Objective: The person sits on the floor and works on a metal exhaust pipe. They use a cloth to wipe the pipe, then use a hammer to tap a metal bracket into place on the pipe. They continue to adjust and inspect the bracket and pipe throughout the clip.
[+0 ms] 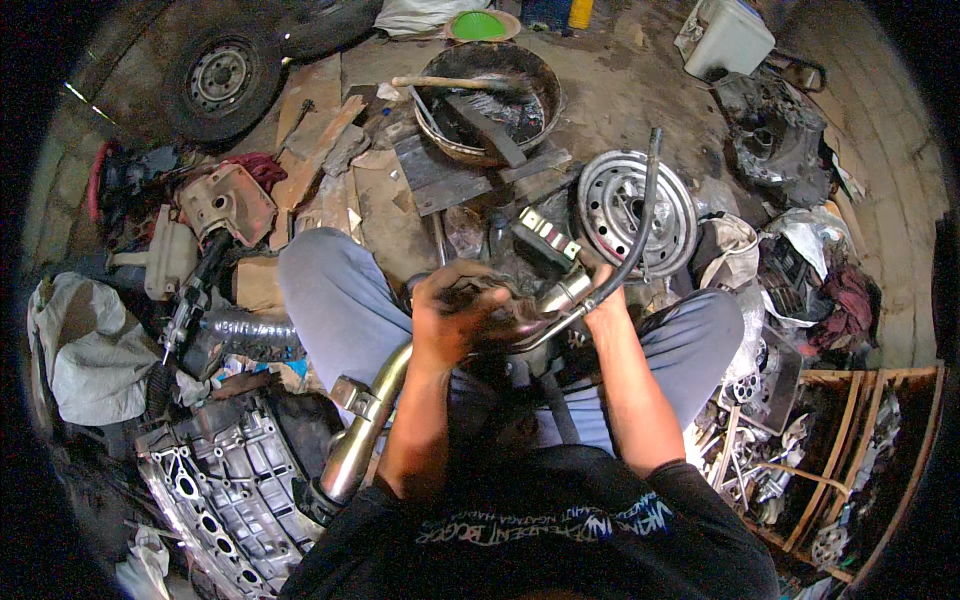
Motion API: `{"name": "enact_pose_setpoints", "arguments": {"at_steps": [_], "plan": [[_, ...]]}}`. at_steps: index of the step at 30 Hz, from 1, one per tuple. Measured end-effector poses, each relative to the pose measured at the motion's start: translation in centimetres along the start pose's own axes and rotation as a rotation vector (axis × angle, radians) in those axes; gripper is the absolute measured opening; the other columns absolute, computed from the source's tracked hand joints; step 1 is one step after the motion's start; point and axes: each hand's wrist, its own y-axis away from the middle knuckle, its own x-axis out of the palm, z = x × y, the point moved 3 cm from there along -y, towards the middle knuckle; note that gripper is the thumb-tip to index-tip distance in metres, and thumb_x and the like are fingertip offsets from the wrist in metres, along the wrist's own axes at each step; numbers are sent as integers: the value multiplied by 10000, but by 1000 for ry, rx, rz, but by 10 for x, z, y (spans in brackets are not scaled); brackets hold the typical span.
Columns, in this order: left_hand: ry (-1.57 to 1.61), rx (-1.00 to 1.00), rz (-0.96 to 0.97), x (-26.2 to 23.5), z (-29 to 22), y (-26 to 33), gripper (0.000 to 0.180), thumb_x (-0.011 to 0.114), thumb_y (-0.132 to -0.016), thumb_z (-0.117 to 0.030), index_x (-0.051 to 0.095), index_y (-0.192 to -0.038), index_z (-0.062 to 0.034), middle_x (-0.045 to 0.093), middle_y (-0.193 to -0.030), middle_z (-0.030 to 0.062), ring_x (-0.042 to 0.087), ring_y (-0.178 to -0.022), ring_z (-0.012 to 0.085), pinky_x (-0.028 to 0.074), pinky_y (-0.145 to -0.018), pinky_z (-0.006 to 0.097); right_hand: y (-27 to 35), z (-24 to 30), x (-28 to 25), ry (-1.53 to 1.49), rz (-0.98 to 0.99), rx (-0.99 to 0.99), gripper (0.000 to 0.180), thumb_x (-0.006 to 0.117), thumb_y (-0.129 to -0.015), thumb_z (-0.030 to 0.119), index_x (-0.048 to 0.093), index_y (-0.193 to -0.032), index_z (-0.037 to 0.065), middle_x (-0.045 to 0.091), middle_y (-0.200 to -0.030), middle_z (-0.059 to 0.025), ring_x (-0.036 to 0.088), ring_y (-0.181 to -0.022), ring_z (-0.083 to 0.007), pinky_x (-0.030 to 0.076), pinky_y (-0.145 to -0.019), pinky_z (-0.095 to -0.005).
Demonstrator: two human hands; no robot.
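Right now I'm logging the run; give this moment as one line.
left hand: at metal pipe, blurred | right hand: at pipe's far end, partly hidden | wheel rim: beyond right hand | pan: farther ahead

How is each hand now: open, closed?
Left hand: curled at the metal pipe, blurred; grip unclear.
Right hand: by the pipe, partly hidden; open or closed cannot be told.
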Motion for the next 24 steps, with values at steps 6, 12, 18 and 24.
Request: {"name": "enact_pose_setpoints", "arguments": {"at_steps": [6,12,18,24], "plan": [[-6,18,-309,3,16,-7,227,716,-867,-119,588,-1008,5,647,-767,63,594,-687,131,463,-644,268,5,13,-5,6,-201,-226,236,562,-961,100,580,-1188,41,613,-919,-61,611,-727,-192,527,-580,-360],[-686,-171,83,21,45,-8,547,580,-866,-65,366,-1360,36,642,-803,284,644,-749,448,507,-677,500,3,19,-5,46,-266,-214,231,575,-960,118,579,-1188,80,588,-787,-43,573,-560,-142,472,-435,-291],[-746,-258,222,24,60,-11,605,542,-913,-163,287,-1425,34,624,-803,335,612,-796,522,485,-729,567,-13,39,-24,522,-347,-494,261,657,-904,142,625,-1117,-5,639,-853,-58,582,-664,-162,492,-589,-309],[-654,-381,205,36,59,-23,590,528,-931,-178,283,-1410,67,608,-857,374,598,-868,536,481,-767,565,-84,15,-137,571,-653,-536,365,690,-879,149,572,-1136,-82,657,-901,-133,599,-735,-169,477,-650,-301]]}}
